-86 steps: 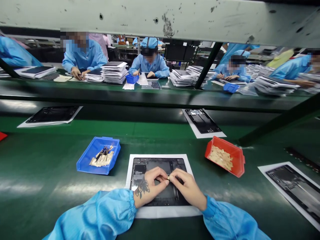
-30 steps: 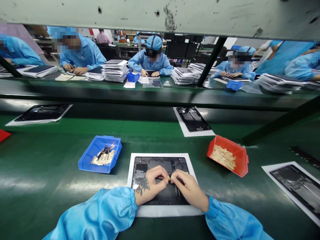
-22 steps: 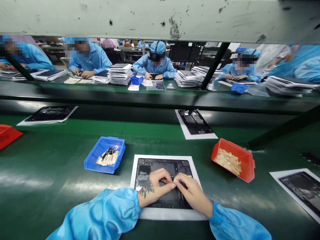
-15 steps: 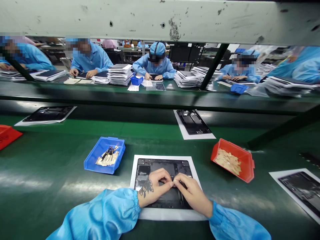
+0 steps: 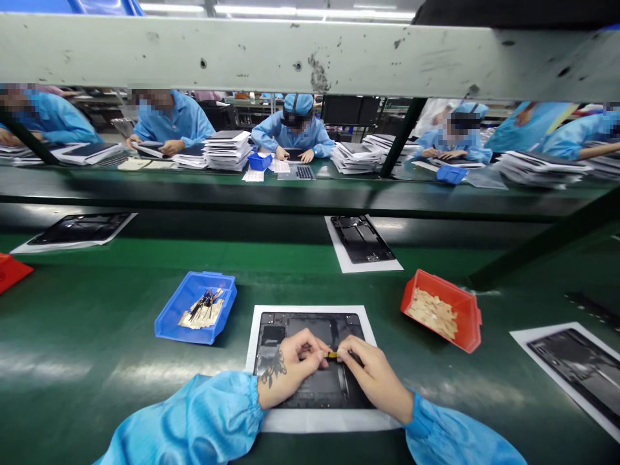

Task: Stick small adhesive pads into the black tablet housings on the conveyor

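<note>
A small yellow strip (image 5: 331,354) spans the gap between my hands, its exact kind too small to tell. My left hand (image 5: 301,361) pinches one end between thumb and fingers. At the other end, my right hand (image 5: 364,363) has its thumb and fingertips closed on the strip. Both hands are over a black tablet housing (image 5: 276,336) with its inner side up, and they hide part of its middle. Under the housing lies a white sheet (image 5: 310,421).
A blue bin (image 5: 167,326) with dark thin parts stands at left, a red bin (image 5: 469,323) with beige pieces at right. More housings lie on sheets, one beyond mine (image 5: 363,240), one at right (image 5: 578,361). Co-workers (image 5: 295,135) sit behind a pale beam (image 5: 252,58).
My fingertips have drawn slightly apart, and the yellow strip now shows between them. The camera view has tilted up and shifted a little to the right.
</note>
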### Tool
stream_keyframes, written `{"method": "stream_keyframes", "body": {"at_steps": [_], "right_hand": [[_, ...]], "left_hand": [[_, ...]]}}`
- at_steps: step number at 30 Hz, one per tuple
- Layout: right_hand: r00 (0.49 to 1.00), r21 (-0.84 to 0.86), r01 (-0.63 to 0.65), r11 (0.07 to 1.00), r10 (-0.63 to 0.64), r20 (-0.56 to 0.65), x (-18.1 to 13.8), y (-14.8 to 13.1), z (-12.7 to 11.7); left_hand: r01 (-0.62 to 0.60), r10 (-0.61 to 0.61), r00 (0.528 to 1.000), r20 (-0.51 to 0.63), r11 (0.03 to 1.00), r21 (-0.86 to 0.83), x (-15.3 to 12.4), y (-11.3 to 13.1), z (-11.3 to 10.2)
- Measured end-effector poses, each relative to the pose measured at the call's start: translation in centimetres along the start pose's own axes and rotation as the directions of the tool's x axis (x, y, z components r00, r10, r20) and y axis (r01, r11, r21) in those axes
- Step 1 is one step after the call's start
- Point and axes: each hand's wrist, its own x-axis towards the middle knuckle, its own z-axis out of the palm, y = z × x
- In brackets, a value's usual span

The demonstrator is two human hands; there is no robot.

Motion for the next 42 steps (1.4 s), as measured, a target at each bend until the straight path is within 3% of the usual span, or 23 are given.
{"method": "stream_keyframes", "body": {"at_steps": [5,11,16,21,26,30,34,37,39,40,42], "right_hand": [[0.994,-0.041,-0.014,0.999,0.010,-0.104,-1.3,0.9,-2.4],[0.946,-0.154,-0.022,0.988,-0.029,-0.323,-3.7,3.9,-6.3],[0.829,-0.168,-0.001,0.986,-0.093,-0.552,-4.9,4.3,-8.3],[0.731,-0.184,0.043,0.982,-0.157,-0.664,-5.6,3.5,-8.8],[0.728,-0.195,0.063,0.979,-0.178,-0.662,-5.9,3.6,-8.7],[0.721,-0.192,0.083,0.978,-0.192,-0.665,-5.9,3.8,-9.0],[0.704,-0.110,0.050,0.993,-0.114,-0.701,-5.7,3.4,-9.3],[0.758,-0.013,0.032,0.999,-0.033,-0.652,-5.6,2.8,-9.3],[0.807,0.056,0.028,0.998,0.011,-0.591,-5.4,2.3,-9.2],[0.823,0.088,0.028,0.996,0.027,-0.567,-5.4,2.1,-9.1],[0.840,0.136,0.024,0.990,0.053,-0.540,-5.3,1.9,-8.9]], "left_hand": [[0.024,-0.026,0.999,-0.043,0.998,-0.054,0.0,0.0,-0.5],[-0.004,0.011,0.998,-0.064,0.993,0.115,3.3,1.9,0.0],[-0.171,0.162,0.985,0.054,0.931,0.322,9.5,2.2,5.0],[-0.324,0.279,0.945,0.171,0.864,0.385,15.6,1.0,11.6],[-0.437,0.349,0.895,0.276,0.807,0.398,18.5,0.7,16.2],[-0.450,0.324,0.875,0.359,0.817,0.361,18.7,0.9,17.1],[-0.373,0.274,0.907,0.321,0.875,0.308,17.3,1.5,15.9],[-0.258,0.179,0.939,0.294,0.931,0.257,15.2,2.4,14.4],[-0.117,0.057,0.950,0.309,0.977,0.178,13.5,3.0,13.4],[0.010,-0.043,0.948,0.316,0.995,0.103,12.7,3.3,12.9],[0.224,-0.206,0.917,0.341,0.975,-0.013,11.4,3.8,12.0]]}}
